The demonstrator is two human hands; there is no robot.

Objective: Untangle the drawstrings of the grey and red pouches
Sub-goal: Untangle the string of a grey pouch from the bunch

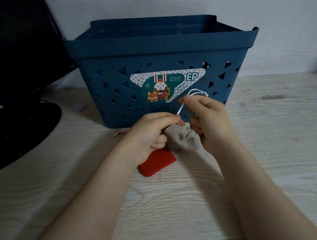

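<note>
Grey pouch [182,140] is held up just above the table [276,145], between both hands, bunched at its neck. White drawstring [181,108] runs up from the neck and loops near the right hand's fingertips, in front of the basket. Left hand [151,134] is curled around the pouch neck, thumb and forefinger pinching where the string comes out, likely to anchor the pouch so the string can be pulled against it. Right hand [207,117] has its fingers curled, pinching the upper part of the string and drawing it taut, probably to work a loop free. Red pouch [157,164] lies flat on the table just under and behind the left hand, partly hidden; its own string is not clearly visible, only a small reddish-white bit [117,133] at the basket's base, can't tell what it is. Whether the two strings are joined at this point can't be told. Just behind the hands is a blue plastic basket [107,66] with triangular holes and a cartoon sticker [165,86]. At far left sits a dark monitor [6,58] on its round stand. A pale wall is behind.
</note>
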